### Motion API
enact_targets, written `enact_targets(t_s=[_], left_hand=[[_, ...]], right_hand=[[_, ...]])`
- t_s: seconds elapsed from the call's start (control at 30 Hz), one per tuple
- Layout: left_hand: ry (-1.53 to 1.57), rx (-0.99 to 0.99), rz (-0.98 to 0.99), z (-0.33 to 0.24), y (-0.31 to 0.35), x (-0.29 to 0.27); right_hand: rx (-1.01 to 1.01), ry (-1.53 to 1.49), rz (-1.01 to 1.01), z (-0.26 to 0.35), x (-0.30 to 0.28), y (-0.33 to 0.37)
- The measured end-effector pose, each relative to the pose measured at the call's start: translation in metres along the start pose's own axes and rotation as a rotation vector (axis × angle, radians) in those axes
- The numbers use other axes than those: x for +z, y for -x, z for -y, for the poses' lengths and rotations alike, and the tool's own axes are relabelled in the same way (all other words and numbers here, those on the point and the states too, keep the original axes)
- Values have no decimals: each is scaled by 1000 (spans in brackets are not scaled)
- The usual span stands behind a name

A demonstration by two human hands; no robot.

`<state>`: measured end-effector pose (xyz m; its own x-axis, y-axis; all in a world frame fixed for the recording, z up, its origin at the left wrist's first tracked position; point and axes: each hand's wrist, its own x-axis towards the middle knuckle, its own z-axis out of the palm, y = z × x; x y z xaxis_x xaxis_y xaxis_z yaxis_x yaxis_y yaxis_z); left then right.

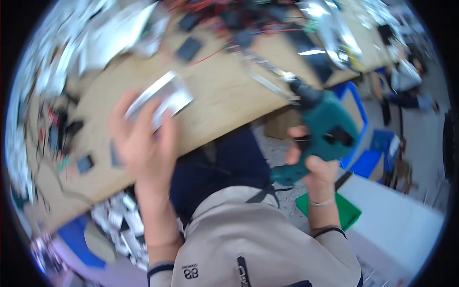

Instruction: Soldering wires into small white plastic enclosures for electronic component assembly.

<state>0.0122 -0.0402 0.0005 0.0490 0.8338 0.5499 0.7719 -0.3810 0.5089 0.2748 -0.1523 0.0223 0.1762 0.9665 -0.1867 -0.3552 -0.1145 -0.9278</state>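
My right hand is wrapped round the handle of a green power drill. Its dark chuck carries a long metal bit that points to the far left, over the table edge. On the wooden table, my left hand has its fingers and thumb around the near end of a shiny silver metal case. Motion blurs this hand and the case, so the exact contact is hard to see. A dark square piece lies partly hidden beside the left wrist.
Dark blocks and red wires lie toward the far side. White packages are heaped at the far left. A green tray and a white surface stand at the right. Below the table at left is a box of white pieces. A person sits far right.
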Motion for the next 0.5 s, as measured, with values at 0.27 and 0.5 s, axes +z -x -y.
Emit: enact_targets(t_s=[0.27, 0.5], left_hand=[[1182, 730, 714, -1, -34, -128], [1230, 764, 587, -19, -30, -132]], right_hand=[[-109, -359, -12, -29, -27, -8], [-160, -362, -32, -16, -33, 4]])
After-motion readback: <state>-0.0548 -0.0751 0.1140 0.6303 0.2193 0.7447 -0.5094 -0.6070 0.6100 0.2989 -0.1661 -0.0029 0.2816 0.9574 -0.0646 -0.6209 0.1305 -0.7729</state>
